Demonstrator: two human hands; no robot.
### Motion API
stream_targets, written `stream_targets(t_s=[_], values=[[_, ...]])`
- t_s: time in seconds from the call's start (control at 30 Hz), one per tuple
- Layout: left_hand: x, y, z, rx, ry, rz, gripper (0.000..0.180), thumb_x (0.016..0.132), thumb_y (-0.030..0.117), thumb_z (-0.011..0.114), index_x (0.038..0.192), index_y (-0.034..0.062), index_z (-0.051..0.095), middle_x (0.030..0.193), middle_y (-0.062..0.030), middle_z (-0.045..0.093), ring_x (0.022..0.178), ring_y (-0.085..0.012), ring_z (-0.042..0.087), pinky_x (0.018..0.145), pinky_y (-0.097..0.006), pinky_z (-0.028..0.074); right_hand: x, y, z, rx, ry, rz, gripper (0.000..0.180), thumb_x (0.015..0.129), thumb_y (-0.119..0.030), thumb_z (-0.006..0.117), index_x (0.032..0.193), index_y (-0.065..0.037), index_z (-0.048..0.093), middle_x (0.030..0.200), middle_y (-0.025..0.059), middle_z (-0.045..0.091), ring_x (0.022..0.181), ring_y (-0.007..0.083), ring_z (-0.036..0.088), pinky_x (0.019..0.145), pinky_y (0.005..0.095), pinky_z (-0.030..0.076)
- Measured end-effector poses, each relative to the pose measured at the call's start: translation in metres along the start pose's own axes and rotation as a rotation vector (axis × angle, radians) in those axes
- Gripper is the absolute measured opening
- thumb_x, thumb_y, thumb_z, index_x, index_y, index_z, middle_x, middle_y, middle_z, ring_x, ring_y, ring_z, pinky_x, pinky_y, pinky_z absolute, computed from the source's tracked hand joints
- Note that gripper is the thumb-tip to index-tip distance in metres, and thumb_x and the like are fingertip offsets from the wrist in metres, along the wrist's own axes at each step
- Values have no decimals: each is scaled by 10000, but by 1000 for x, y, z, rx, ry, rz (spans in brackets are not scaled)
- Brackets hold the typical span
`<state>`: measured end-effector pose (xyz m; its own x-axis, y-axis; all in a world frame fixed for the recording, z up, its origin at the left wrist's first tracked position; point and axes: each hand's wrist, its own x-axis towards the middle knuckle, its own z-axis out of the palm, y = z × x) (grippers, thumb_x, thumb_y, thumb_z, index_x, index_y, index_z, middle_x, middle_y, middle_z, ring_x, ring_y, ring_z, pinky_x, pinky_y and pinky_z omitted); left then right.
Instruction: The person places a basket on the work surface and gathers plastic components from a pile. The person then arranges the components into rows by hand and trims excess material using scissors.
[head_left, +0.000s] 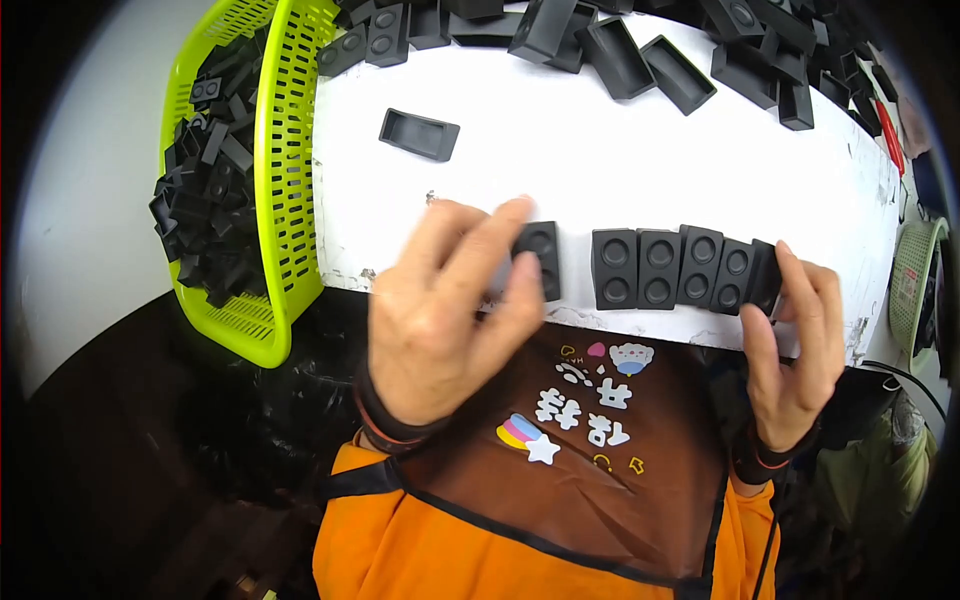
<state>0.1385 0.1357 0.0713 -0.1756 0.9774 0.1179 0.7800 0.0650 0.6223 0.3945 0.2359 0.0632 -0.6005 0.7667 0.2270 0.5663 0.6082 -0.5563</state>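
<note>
My left hand, slightly blurred, has its thumb and index finger apart at the left edge of a black plastic piece with two round recesses. That piece stands by itself on the white tabletop. To its right, several like pieces form a close row, round recesses facing up. At the row's right end, my right hand is closed round the end piece, index finger at its upper right side and thumb by its lower end. One hollow black piece lies open side up farther back.
A green perforated basket full of black pieces stands at the left. More black pieces are heaped along the far side of the white table. A red-handled tool and a pale green basket are at the right.
</note>
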Motion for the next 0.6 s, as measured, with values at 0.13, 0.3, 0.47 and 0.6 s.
stream_targets(t_s=[0.13, 0.3, 0.47, 0.6], values=[[5, 1, -8, -72, -54, 64, 562, 697, 23, 779, 1224, -42, 595, 1081, -137, 541, 629, -165, 566, 520, -300, 485, 14, 1, -10, -73, -39, -112, 699, 759, -324, 788, 1280, 75, 549, 1235, 212, 497, 1064, 313, 526, 843, 396, 454], [18, 24, 16, 1, -148, 162, 682, 610, 198, 870, 1232, 45, 635, 1072, -86, 561, 672, -151, 553, 539, -258, 458, 28, -10, 12, -114, -202, -216, 656, 676, -317, 781, 1242, -38, 604, 1224, 143, 520, 1040, 322, 500, 867, 403, 419], [29, 16, 22, 9, -156, 286, 596, 605, 159, 853, 1168, 71, 678, 998, -67, 568, 700, -152, 555, 538, -259, 450, 26, -5, 14, 35, -124, -236, 631, 632, -209, 802, 1199, 2, 623, 1097, 129, 574, 952, 305, 507, 827, 405, 429], [28, 14, 22, 22, -144, 300, 623, 583, 173, 868, 1165, 64, 675, 1007, -76, 574, 700, -147, 550, 534, -250, 443, 23, 3, 14, 90, -119, -277, 736, 624, -260, 821, 1239, 61, 577, 1154, 170, 579, 983, 311, 516, 847, 413, 435]])
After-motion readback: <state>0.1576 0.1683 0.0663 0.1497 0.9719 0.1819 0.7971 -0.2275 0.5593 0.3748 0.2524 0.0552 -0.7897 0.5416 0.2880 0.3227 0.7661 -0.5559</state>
